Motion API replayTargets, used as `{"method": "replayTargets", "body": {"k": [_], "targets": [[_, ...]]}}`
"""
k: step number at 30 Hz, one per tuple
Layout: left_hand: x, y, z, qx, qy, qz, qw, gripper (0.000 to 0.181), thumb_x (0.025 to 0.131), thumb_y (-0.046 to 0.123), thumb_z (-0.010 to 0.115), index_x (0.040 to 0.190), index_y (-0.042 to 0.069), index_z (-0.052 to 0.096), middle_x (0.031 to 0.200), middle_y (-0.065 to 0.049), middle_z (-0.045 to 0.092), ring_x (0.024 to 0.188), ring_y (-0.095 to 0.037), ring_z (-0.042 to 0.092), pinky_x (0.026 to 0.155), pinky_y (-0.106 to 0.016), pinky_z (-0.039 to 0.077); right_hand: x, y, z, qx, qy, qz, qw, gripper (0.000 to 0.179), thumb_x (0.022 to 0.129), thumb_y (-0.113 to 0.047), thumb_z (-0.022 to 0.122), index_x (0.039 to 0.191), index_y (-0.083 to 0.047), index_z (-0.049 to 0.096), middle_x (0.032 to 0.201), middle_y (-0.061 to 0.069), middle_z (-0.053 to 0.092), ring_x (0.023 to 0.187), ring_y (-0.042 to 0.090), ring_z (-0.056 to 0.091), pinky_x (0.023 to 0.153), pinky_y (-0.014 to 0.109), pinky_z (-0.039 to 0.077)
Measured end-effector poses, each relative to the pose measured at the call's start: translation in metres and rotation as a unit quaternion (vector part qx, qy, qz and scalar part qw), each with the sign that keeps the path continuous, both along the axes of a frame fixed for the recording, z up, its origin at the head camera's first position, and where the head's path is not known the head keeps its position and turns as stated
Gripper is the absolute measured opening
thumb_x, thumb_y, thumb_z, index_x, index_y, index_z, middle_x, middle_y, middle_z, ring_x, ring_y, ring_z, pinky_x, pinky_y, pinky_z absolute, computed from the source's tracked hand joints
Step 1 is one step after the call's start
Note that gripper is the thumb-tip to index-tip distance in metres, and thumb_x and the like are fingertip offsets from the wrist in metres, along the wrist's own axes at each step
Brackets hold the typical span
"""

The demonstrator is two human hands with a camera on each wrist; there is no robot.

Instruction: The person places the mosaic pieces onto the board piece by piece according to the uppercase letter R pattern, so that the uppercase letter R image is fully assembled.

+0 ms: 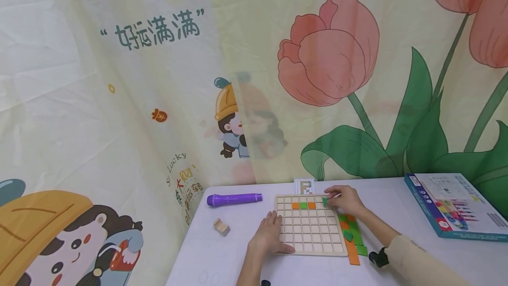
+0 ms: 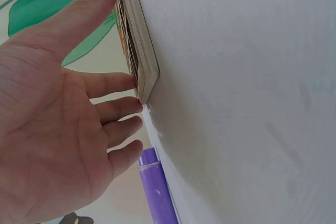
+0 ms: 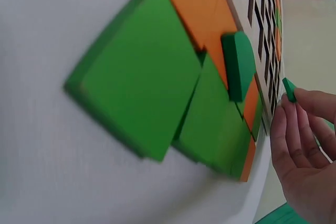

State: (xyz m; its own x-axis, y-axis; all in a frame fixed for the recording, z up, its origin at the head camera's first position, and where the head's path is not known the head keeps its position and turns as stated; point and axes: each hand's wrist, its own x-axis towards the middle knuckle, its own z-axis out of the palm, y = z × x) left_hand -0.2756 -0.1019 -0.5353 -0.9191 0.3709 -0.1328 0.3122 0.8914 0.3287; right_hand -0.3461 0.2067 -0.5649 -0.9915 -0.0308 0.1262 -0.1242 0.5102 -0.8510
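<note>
A wooden grid board (image 1: 309,247) lies on the white table, with an orange tile (image 1: 295,205), a green tile (image 1: 303,205) and another orange tile (image 1: 311,205) side by side in an upper row. My left hand (image 1: 267,235) rests along the board's left edge, fingers extended and touching it, thumb at the near edge. Over the board's far right corner, my right hand (image 1: 346,200) pinches a small green piece (image 3: 289,88) between thumb and fingertips. Loose green tiles (image 3: 142,72) and orange tiles (image 3: 197,9) lie along the right edge, with a dark green rounded piece (image 3: 239,66) on top.
A small pattern card (image 1: 304,186) stands behind the board. To the left are a purple microphone (image 1: 235,199) and a small wooden block (image 1: 221,227). A flat teal-sided box (image 1: 456,208) lies at the right. A printed curtain (image 1: 254,56) hangs behind the table.
</note>
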Motion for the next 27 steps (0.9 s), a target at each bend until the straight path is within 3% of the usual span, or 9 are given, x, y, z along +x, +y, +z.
{"method": "replayTargets", "body": {"k": [17, 27], "targets": [[-0.002, 0.002, -0.002, -0.007, 0.000, 0.003, 1.0000, 0.113, 0.069, 0.052, 0.094, 0.153, -0.005, 0.044, 0.164, -0.025, 0.036, 0.155, -0.038, 0.030, 0.127, -0.051, 0.028, -0.003, -0.026, -0.007, 0.052, 0.014, -0.010, 0.9985, 0.018, 0.086, -0.006, 0.080, 0.104, -0.005, 0.078, 0.083, -0.002, 0.070, 0.077, 0.015, 0.065, 0.065, 0.032, 0.056], [0.000, 0.002, 0.001, -0.010, -0.001, 0.003, 0.9999, 0.112, 0.069, 0.050, 0.094, 0.152, -0.005, 0.044, 0.163, -0.025, 0.037, 0.155, -0.038, 0.030, 0.127, -0.051, 0.028, 0.000, -0.032, -0.004, 0.106, 0.041, -0.019, 0.9933, 0.006, 0.085, -0.007, 0.082, 0.087, -0.010, 0.078, 0.072, -0.006, 0.068, 0.069, 0.011, 0.063, 0.063, 0.031, 0.054]]}}
